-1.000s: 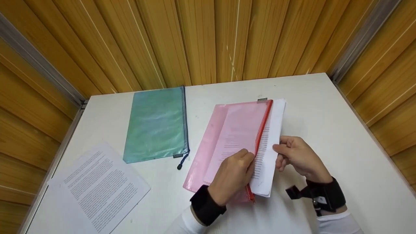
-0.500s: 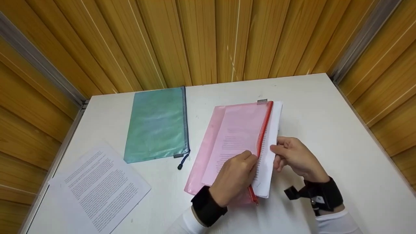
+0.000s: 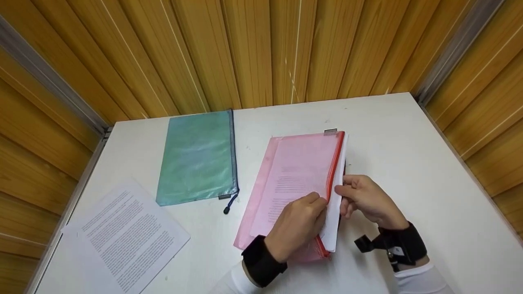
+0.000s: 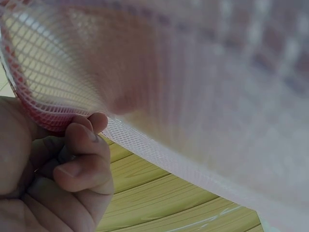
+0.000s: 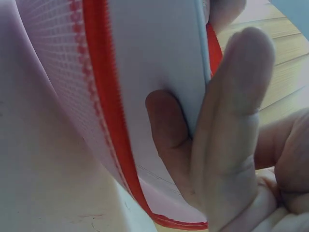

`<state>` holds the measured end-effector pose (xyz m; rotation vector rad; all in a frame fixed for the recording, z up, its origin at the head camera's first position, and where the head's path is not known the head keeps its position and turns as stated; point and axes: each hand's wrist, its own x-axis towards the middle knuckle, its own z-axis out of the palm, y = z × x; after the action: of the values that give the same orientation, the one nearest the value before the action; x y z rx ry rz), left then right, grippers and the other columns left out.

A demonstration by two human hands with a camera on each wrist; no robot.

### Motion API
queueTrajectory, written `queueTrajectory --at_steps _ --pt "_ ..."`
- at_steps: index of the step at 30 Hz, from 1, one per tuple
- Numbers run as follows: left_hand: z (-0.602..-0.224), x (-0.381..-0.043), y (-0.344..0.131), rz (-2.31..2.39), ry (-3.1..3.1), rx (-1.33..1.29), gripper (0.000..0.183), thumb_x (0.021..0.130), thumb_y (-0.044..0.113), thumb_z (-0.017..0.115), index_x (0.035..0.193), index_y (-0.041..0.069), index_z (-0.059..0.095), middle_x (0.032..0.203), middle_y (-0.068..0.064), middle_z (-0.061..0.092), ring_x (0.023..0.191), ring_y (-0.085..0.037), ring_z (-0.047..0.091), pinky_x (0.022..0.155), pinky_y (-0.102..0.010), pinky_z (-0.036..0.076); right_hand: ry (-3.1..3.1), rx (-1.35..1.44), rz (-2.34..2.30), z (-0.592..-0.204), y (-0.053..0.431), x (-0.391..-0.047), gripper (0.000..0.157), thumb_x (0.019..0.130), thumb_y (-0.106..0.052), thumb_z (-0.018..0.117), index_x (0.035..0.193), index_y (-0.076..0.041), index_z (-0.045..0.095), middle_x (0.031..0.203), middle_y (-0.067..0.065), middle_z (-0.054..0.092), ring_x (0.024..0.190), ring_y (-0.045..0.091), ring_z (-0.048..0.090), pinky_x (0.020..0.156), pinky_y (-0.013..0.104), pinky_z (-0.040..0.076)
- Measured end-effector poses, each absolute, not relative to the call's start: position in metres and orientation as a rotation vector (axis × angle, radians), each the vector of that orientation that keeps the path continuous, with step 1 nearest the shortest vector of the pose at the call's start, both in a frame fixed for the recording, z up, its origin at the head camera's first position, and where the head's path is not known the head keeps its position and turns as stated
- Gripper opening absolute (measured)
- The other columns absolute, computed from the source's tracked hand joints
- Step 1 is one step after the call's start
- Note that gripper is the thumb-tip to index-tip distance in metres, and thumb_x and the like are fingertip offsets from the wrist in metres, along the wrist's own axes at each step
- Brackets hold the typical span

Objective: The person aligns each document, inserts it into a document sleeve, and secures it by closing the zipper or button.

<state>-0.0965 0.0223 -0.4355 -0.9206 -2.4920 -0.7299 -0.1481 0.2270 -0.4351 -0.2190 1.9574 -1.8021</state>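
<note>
A pink mesh zip pouch (image 3: 310, 153) lies at a slant with its red zipper edge (image 3: 336, 157) unzipped. Most of a stack of printed paper (image 3: 334, 230) is inside it, and a narrow white strip sticks out along the right. My left hand (image 3: 298, 224) pinches the upper zipper edge, lifting it; in the left wrist view its fingertips (image 4: 99, 123) grip the mesh. At the stack's right edge, my right hand (image 3: 367, 200) holds the paper between thumb and fingers. The right wrist view has a finger (image 5: 169, 118) flat on the white paper (image 5: 154, 48).
A green zip pouch (image 3: 196, 159) with a dark zipper and a corded pull (image 3: 226, 209) lies left of the pink one. Printed sheets (image 3: 130, 237) rest at the table's front left. Wood-patterned panels (image 3: 253, 53) rise behind the white table (image 3: 380, 126).
The right hand has moved left, and the paper stack has slid further into the pink pouch. The left hand, still pinching the zipper edge, has shifted slightly right.
</note>
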Motion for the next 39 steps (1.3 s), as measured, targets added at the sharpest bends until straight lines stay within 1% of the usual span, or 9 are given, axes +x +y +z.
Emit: queueTrajectory --at_steps 5,8,14,20,23,29,34,39 --pt "-0.435 -0.096 0.022 -0.712 -2.468 -0.930 0.015 0.094 0.008 0.064 0.080 0.012 0.065 0.070 0.005 0.055 0.060 0.000 0.041 0.056 -0.007 0.033 1.945 -0.229 -1.819 -0.436 0.225 -0.148 0.020 0.101 -0.005 0.050 0.103 0.015 0.050 0.060 -0.001 0.065 0.047 0.008 0.063 0.046 0.025 0.053" --pt "-0.435 -0.095 0.022 -0.704 -2.461 -0.941 0.017 0.093 0.006 0.064 0.078 0.011 0.063 0.069 0.004 0.054 0.059 0.000 0.037 0.054 -0.008 0.030 1.934 -0.222 -1.815 -0.437 0.223 -0.149 0.017 0.101 -0.004 0.049 0.100 0.013 0.049 0.062 0.000 0.065 0.048 0.009 0.063 0.046 0.024 0.053" --pt "-0.435 -0.095 0.023 -0.711 -2.468 -0.957 0.014 0.094 0.006 0.063 0.081 0.011 0.064 0.071 0.004 0.055 0.060 0.000 0.039 0.055 -0.008 0.031 1.933 -0.183 -1.815 -0.438 0.220 -0.148 0.014 0.101 -0.003 0.048 0.102 0.011 0.051 0.065 0.005 0.067 0.047 0.009 0.063 0.045 0.025 0.053" --pt "-0.435 -0.093 0.024 -0.740 -2.455 -0.986 0.016 0.094 0.005 0.061 0.080 0.012 0.063 0.071 0.005 0.054 0.061 0.001 0.039 0.055 -0.007 0.029 1.951 -0.184 -1.758 -0.440 0.218 -0.148 0.026 0.100 -0.001 0.044 0.116 0.018 0.049 0.064 0.001 0.066 0.048 0.009 0.063 0.046 0.025 0.053" --pt "-0.435 -0.092 0.024 -0.752 -2.457 -0.994 0.016 0.094 0.005 0.061 0.079 0.012 0.062 0.070 0.006 0.053 0.061 0.001 0.039 0.054 -0.006 0.029 1.951 -0.189 -1.751 -0.441 0.218 -0.148 0.030 0.100 -0.001 0.044 0.121 0.020 0.048 0.064 0.002 0.066 0.048 0.009 0.063 0.046 0.025 0.053" --pt "-0.434 -0.092 0.023 -0.748 -2.470 -0.980 0.015 0.094 0.006 0.062 0.080 0.012 0.062 0.071 0.005 0.053 0.061 0.000 0.039 0.055 -0.008 0.030 1.958 -0.176 -1.758 -0.443 0.217 -0.147 0.021 0.100 -0.001 0.045 0.111 0.016 0.050 0.063 0.002 0.065 0.048 0.010 0.063 0.046 0.025 0.053" --pt "-0.434 -0.093 0.022 -0.733 -2.444 -0.999 0.019 0.093 0.005 0.062 0.076 0.013 0.061 0.068 0.006 0.052 0.060 0.001 0.037 0.054 -0.007 0.029 1.945 -0.198 -1.754 -0.445 0.215 -0.148 0.021 0.100 0.000 0.044 0.113 0.015 0.051 0.064 0.001 0.067 0.049 0.009 0.064 0.048 0.024 0.053" --pt "-0.433 -0.095 0.020 -0.788 -2.446 -0.979 0.017 0.094 0.006 0.062 0.078 0.012 0.063 0.068 0.005 0.052 0.061 0.002 0.036 0.054 -0.005 0.027 1.965 -0.212 -1.737 -0.445 0.215 -0.148 0.022 0.100 -0.002 0.047 0.112 0.015 0.054 0.067 0.003 0.069 0.051 0.010 0.066 0.050 0.025 0.055"
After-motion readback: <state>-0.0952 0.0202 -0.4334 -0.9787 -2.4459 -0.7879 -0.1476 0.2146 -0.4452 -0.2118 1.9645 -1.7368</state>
